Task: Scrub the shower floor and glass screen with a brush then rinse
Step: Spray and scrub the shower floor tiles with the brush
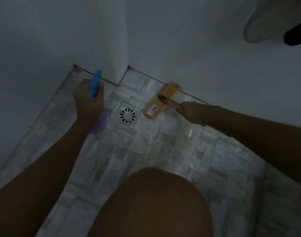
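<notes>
A wooden scrub brush head (160,100) lies on the wet grey tiled shower floor (146,151), against the base of the back wall, right of the drain. My right hand (189,109) grips its dark handle. My left hand (89,103) holds a spray bottle with a blue trigger top (95,84) and a purple body (101,123), low over the floor, left of the drain. The frame is dim and blurred.
A round metal drain grate (127,115) sits between my hands. White walls meet at a jutting corner (119,65) behind it. A curved pale edge (26,134) borders the floor at left. My knee (154,202) fills the lower middle. A white and black object (274,23) hangs at top right.
</notes>
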Demonstrator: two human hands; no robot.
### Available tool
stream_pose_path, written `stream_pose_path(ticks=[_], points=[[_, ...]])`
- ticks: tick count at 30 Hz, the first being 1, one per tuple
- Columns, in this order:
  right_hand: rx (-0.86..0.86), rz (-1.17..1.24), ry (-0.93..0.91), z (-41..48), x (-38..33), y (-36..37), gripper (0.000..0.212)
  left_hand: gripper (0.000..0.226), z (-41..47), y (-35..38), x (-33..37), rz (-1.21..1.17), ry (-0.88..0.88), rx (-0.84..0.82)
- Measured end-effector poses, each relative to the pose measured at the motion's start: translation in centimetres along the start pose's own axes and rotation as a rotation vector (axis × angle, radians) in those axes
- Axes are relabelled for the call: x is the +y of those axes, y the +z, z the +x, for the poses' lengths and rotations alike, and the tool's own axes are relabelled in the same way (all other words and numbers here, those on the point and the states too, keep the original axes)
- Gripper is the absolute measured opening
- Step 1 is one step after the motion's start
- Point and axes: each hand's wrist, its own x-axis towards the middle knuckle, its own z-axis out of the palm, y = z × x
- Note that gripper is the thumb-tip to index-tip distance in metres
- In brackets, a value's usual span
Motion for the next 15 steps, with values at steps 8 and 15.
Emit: stream_pose_path(ticks=[8, 15], points=[[0.057, 0.031, -0.148, 5.7, -6.6, 0.1, 0.050, 0.020, 0.7, -0.1, -0.2, -0.049, -0.037, -0.055], [-0.007, -0.051, 0.015, -1.0, 5.9, 1.7, 0.052, 0.020, 1.0, 0.1, -0.4, -0.068, -0.044, -0.036]])
